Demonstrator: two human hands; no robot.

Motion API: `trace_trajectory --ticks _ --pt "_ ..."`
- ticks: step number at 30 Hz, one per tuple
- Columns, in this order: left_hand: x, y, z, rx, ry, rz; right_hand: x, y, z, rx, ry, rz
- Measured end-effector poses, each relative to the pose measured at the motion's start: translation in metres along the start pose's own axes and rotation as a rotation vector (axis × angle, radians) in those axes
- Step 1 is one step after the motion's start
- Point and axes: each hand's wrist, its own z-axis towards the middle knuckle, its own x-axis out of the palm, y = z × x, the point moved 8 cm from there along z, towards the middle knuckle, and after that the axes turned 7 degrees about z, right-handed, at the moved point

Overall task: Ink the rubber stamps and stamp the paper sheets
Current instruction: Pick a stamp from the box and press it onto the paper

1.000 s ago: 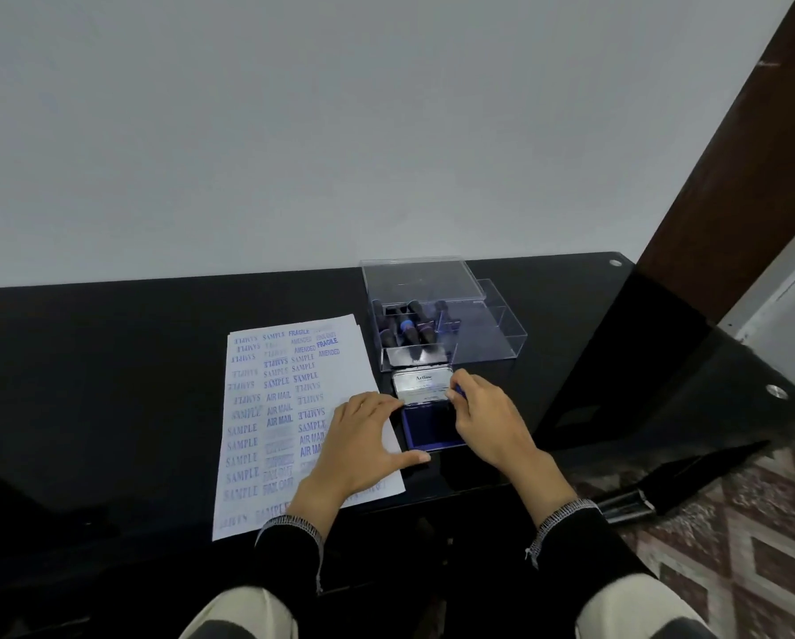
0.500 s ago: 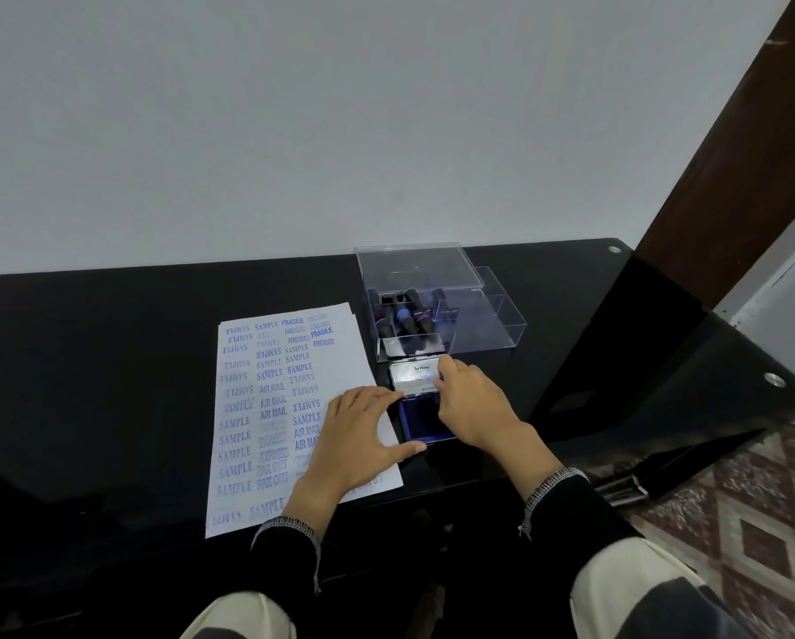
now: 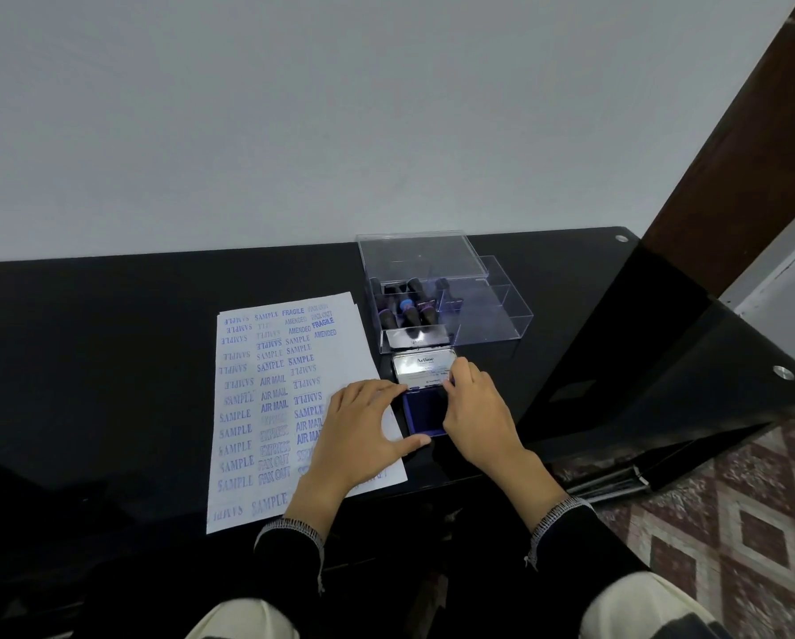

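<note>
A blue ink pad (image 3: pixel 422 415) lies open on the black table, its shiny silver lid (image 3: pixel 421 368) tilted up at the back. My left hand (image 3: pixel 358 431) holds the pad's base, fingers along its left side and thumb at the front corner, the palm over the paper. My right hand (image 3: pixel 474 408) pinches the lid's right edge with its fingertips. A paper sheet (image 3: pixel 266 385) covered in blue stamp prints lies left of the pad. Several dark-handled rubber stamps (image 3: pixel 409 313) lie in a clear plastic box (image 3: pixel 492 325) behind the pad.
The glossy black table (image 3: pixel 109 339) meets a white wall at the back and ends at the right near a metal stud (image 3: pixel 783 372). A brown door frame (image 3: pixel 732 177) and patterned floor (image 3: pixel 732 523) are to the right. The box's clear lid (image 3: pixel 418 253) stands raised.
My right hand's fingers slid from the lid's lower right corner up onto its right edge. My left hand stays on the pad's base. The view shifted slightly.
</note>
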Motion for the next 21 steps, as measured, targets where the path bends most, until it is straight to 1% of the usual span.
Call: trace_trajectory --ticks 5,9,11,17,21 --pt "0.000 0.000 0.000 -0.001 0.001 0.007 0.002 0.001 0.014 0.011 0.079 -0.004" --pt "0.001 0.001 0.000 -0.003 0.015 0.013 0.004 0.001 0.025 0.065 0.179 0.026" --pt "0.001 0.001 0.000 -0.003 0.016 0.014 0.004 0.002 0.027 0.073 0.196 0.024" --pt "0.001 0.000 0.000 -0.005 0.017 0.013 0.001 0.001 0.012 0.026 0.095 0.020" --pt "0.001 0.001 0.000 -0.007 0.014 0.006 -0.002 0.001 -0.002 0.027 0.032 0.039"
